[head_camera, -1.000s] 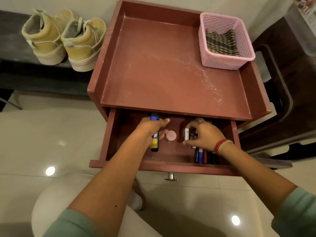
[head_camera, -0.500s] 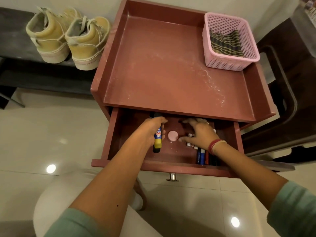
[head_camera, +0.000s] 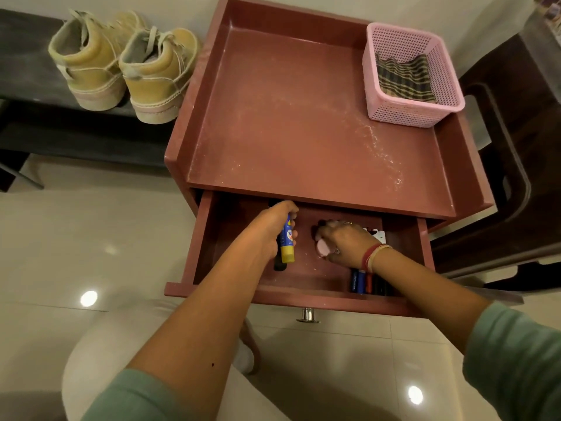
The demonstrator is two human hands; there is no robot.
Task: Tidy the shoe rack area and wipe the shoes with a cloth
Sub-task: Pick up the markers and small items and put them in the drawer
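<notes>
The drawer [head_camera: 212, 290] of a reddish-brown cabinet [head_camera: 291, 117] stands pulled out. Inside it my left hand [head_camera: 270, 226] grips a blue and yellow tube [head_camera: 287, 243] together with a dark marker below it. My right hand [head_camera: 343, 241] has its fingers curled over a small round pink thing [head_camera: 321, 248] in the drawer's middle. Several markers [head_camera: 362, 281] lie in the drawer's right part under my wrist. A pair of tan high-top shoes [head_camera: 121, 65] sits on a dark bench at the upper left. A striped cloth [head_camera: 406, 79] lies in a pink basket [head_camera: 394, 112] on the cabinet top.
The cabinet top is dusty with raised side walls. A dark brown chair [head_camera: 516, 147] stands close on the right. A metal knob [head_camera: 308, 316] sticks out of the drawer front. Glossy beige floor tiles [head_camera: 76, 253] lie to the left, and my knee is below.
My right hand let go of the white-capped marker on the right and moved left onto the round pink thing. My left hand moved slightly deeper into the drawer with the tube.
</notes>
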